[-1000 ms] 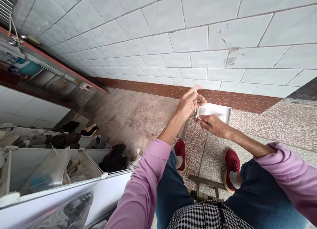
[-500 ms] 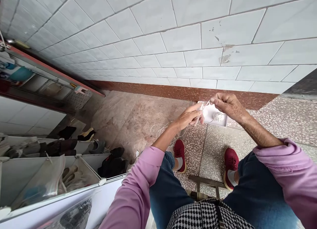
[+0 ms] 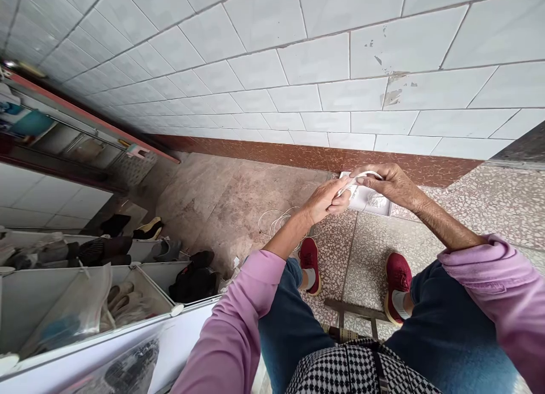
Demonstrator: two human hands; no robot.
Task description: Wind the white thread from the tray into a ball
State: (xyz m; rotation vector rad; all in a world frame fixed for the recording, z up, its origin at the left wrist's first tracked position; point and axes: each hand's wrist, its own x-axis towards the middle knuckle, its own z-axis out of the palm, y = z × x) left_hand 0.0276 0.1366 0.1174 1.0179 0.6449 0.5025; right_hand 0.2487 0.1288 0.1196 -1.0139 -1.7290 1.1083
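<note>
My left hand [image 3: 327, 202] is closed around a thin white cord [image 3: 372, 173] that looks gathered into strands. My right hand [image 3: 389, 184] pinches the same cord close by, and a curved loop of it arches over the right fingers. Just beneath my hands a shallow white tray [image 3: 385, 210] lies on the floor by the wall, partly covered by my fingers. Inside it is a small white bundle [image 3: 376, 200], apparently of cord. More white cord [image 3: 272, 221] spreads in loose loops on the floor, left of my left forearm.
A tiled wall [image 3: 315, 96] rises ahead. To my left stands a shelf unit [image 3: 191, 311] with shoes and plastic bags. My red shoes [image 3: 309, 263] rest on the speckled floor [image 3: 366, 252], with a wooden stool bar [image 3: 357, 309] between my legs.
My right hand has turned and come closer to my left, and the cord now curves in a loop over the right fingers. The left hand keeps its hold on the cord.
</note>
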